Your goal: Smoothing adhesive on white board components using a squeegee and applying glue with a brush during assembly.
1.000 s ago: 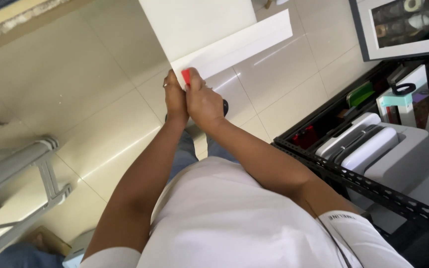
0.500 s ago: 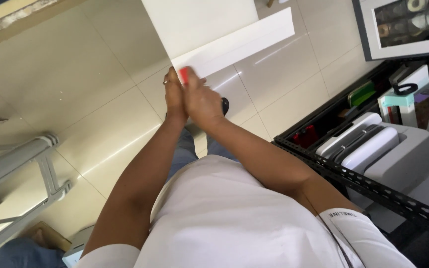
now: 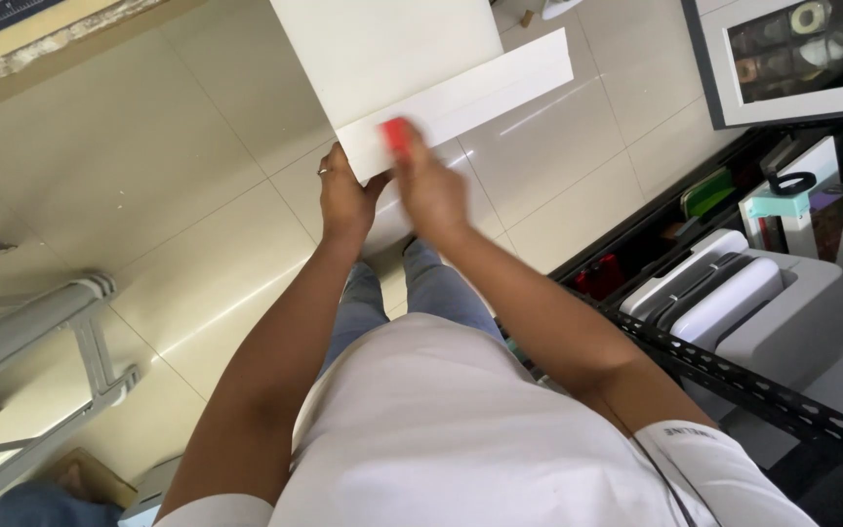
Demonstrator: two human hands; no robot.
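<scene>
bright, even daylight fills the scene, and the glossy floor tiles [image 3: 197,195] throw pale streaks of glare toward one o'clock and eight o'clock. the right hand [image 3: 433,190] and the small red object [image 3: 397,135] at its fingertips are smeared by motion blur, while the left hand [image 3: 343,200] reads sharper. the black shelving [image 3: 734,376] at four o'clock sits in shadow, and straight lines bow slightly toward the edges.

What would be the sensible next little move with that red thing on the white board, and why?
Probably slide the small red tool further along the white board: the right hand presses it near the board's lower corner, and the left hand steadies that edge.
</scene>
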